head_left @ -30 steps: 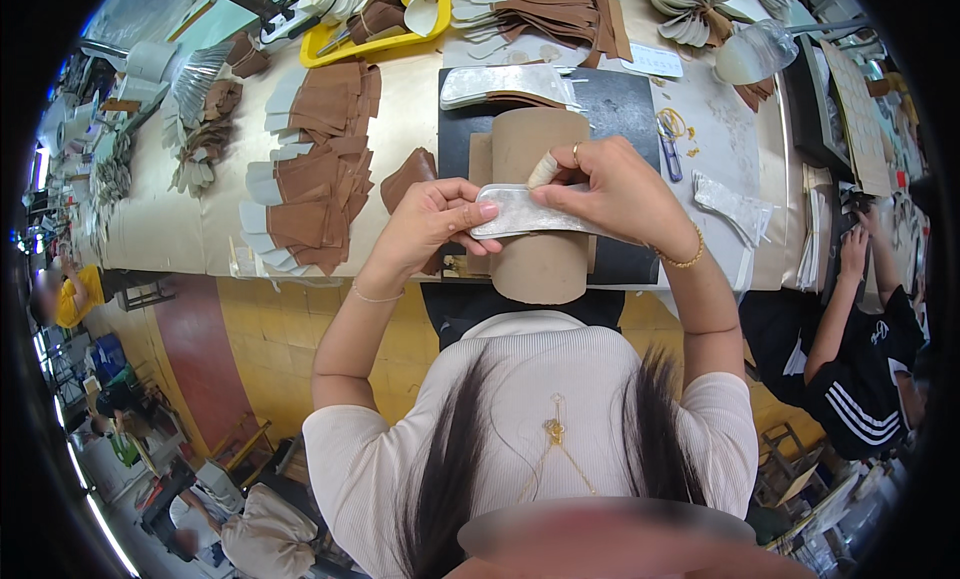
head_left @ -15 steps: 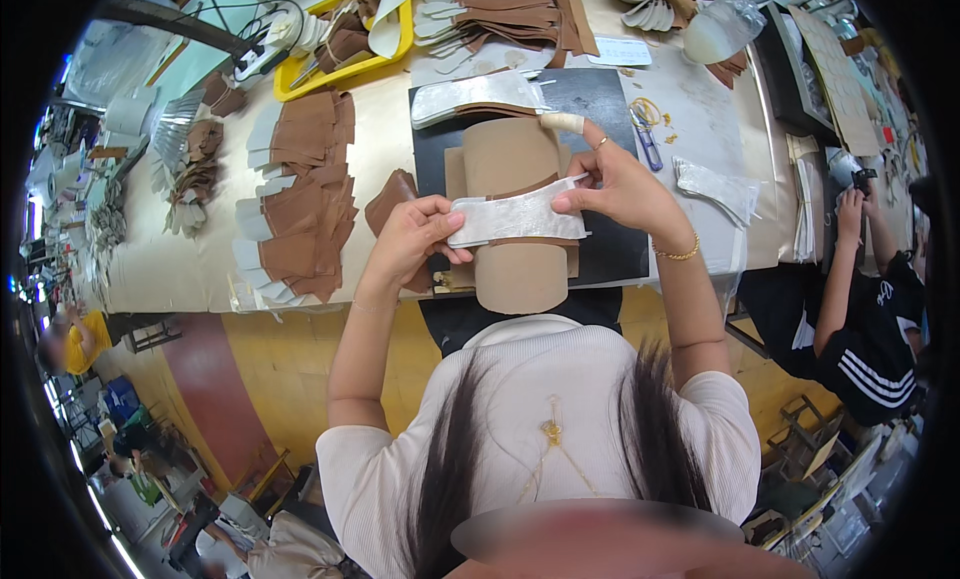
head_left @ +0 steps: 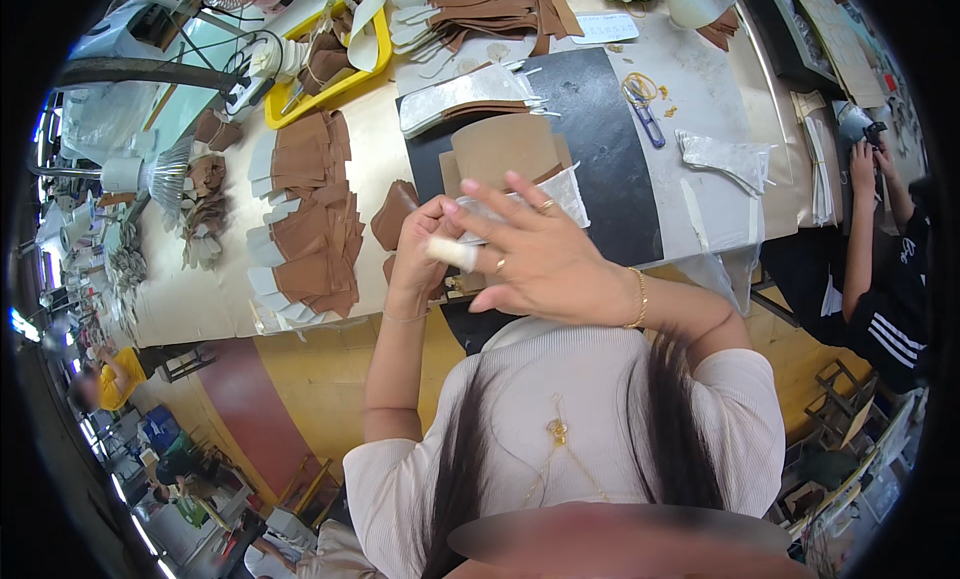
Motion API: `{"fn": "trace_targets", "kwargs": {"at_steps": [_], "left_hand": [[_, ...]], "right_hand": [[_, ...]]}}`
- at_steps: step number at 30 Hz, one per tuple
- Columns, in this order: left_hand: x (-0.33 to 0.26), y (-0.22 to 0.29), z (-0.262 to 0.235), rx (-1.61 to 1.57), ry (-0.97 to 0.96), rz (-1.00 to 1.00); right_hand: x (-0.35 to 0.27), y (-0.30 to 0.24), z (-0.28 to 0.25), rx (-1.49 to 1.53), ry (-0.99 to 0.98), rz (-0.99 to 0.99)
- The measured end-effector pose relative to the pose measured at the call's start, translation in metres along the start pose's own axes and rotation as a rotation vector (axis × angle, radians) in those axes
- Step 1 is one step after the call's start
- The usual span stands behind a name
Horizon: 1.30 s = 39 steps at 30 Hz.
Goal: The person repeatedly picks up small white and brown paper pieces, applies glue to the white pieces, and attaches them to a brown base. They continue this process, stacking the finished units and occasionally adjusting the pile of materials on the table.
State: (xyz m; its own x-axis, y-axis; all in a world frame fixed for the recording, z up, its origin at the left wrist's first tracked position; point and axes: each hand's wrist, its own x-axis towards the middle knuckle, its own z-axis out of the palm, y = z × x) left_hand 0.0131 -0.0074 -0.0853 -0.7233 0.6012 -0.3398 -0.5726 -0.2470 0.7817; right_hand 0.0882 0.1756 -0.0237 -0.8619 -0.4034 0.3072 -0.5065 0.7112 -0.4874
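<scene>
My left hand (head_left: 410, 254) is curled beside the left edge of a tan rounded pad (head_left: 500, 144). Its fingertips lie partly behind my right hand, so what they grip is hidden. Across it passes my right hand (head_left: 545, 259), palm down and fingers spread, one finger wrapped in white tape; it grips nothing. Beyond the right fingers, a silvery-white piece with a brown edge (head_left: 570, 197) lies over the pad, its left end covered by that hand. Behind the pad sits a stack of similar white and brown pieces (head_left: 470, 99) on a black mat (head_left: 620, 169).
Fanned brown pieces with pale ends (head_left: 310, 214) lie on the left; a brown piece (head_left: 393, 214) is nearer. Blue-handled snips (head_left: 645, 114) and a white piece (head_left: 720, 154) lie right. A yellow tray (head_left: 380, 54) stands back left. At far right, a co-worker's arms (head_left: 862, 229) reach in.
My right hand has let go of the white piece's right end and swung left across my left hand, fingers now spread. The view has shifted slightly.
</scene>
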Motion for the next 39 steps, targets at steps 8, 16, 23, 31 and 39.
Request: {"fn": "trace_targets", "kwargs": {"at_steps": [8,16,23,31,39], "left_hand": [[0.001,-0.003,-0.006,-0.045,-0.055,-0.023],[0.026,0.052,0.006,0.141,-0.127,0.114],[0.101,0.097,-0.037,0.417,0.072,0.252],[0.103,0.086,-0.091,0.968,0.527,0.263],[0.053,0.144,-0.210,1.293,1.012,0.446]], "right_hand": [[-0.051,0.029,0.038,0.792,0.260,0.376],[-0.100,0.080,-0.013,0.818,0.455,0.552],[-0.158,0.142,-0.084,-0.151,0.506,0.831],[-0.201,0.188,-0.061,-0.610,0.238,0.746],[-0.194,0.179,-0.063,-0.694,0.227,0.679]]}}
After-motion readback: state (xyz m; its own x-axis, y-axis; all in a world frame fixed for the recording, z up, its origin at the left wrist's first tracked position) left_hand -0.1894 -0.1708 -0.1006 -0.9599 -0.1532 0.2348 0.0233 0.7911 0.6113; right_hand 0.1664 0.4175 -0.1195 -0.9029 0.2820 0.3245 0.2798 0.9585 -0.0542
